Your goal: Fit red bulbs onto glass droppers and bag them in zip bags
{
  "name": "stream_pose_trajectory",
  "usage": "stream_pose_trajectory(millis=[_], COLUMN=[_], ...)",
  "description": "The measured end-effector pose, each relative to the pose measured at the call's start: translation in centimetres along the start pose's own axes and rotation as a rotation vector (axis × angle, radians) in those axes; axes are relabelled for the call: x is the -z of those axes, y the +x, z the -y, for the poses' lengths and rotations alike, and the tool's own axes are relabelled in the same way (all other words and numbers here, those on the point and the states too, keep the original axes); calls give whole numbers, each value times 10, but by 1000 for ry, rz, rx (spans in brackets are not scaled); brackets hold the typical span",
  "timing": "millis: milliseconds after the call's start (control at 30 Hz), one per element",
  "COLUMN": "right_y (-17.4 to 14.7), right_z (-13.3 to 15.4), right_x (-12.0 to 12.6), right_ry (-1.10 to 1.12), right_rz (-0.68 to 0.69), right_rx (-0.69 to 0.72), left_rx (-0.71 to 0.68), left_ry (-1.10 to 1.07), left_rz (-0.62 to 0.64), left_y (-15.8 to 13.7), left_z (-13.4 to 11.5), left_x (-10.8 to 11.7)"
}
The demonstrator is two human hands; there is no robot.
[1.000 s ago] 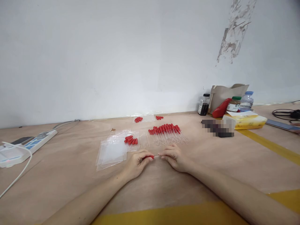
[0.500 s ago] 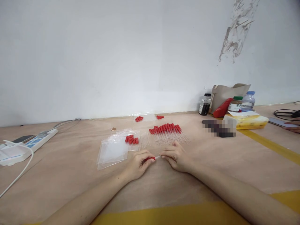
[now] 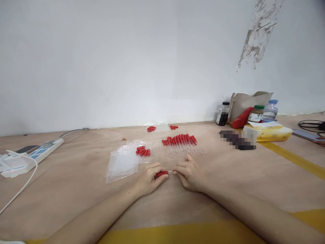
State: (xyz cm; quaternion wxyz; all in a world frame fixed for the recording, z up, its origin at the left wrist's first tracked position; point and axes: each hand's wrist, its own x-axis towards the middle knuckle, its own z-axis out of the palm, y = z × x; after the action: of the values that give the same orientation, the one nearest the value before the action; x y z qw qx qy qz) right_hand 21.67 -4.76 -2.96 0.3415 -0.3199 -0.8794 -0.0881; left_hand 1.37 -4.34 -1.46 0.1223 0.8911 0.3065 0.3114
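Observation:
My left hand [image 3: 151, 179] is closed around a red rubber bulb [image 3: 161, 174]. A thin clear dropper tube [image 3: 170, 172] runs from the bulb's end to my right hand [image 3: 188, 174], whose fingertips pinch it. Just beyond my hands lies a row of droppers with red bulbs [image 3: 181, 139], their clear stems pointing toward me. Left of that row are several bare clear tubes [image 3: 156, 152]. A small heap of loose red bulbs [image 3: 143, 151] rests on flat clear plastic bags [image 3: 123, 162].
Two more groups of red bulbs [image 3: 151, 129] lie by the wall. At left is a power strip [image 3: 48, 152] with a white cable [image 3: 27, 181]. On the right stand a dark bottle [image 3: 222, 115], a bag [image 3: 247, 101], a jar [image 3: 256, 114] and a yellow tissue pack [image 3: 275, 132]. Another person's hand shows far right.
My right hand has moved slightly left, closer to the bulb, and less of the clear tube shows between my hands. More of the red bulb is visible in my left hand.

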Motion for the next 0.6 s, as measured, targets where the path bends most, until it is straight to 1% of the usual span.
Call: stream_pose_trajectory(millis=[100, 200, 267, 367, 467, 533, 600], right_y=[1, 4, 8, 13, 13, 12, 12], right_z=[1, 2, 3, 5, 6, -1, -17], right_x=[-4, -1, 5, 14, 17, 17, 17], right_ry=[-10, -39, -79, -165, -222, -206, -139], right_rz=[8, 29, 45, 92, 166, 168, 106], right_rx=[-16, -15, -28, -52, -70, -158, -354], left_rx=[-12, -41, -69, -116, -131, -88, -25], left_ry=[19, 47, 71, 117, 168, 204, 219], left_rz=[-3, 6, -33, -128, -158, -172, -177], left_y=[0, 1, 3, 4, 3, 0, -2], left_z=[1, 6, 11, 19, 23, 25, 27], left_x=[0, 1, 2, 4, 6, 8, 10])
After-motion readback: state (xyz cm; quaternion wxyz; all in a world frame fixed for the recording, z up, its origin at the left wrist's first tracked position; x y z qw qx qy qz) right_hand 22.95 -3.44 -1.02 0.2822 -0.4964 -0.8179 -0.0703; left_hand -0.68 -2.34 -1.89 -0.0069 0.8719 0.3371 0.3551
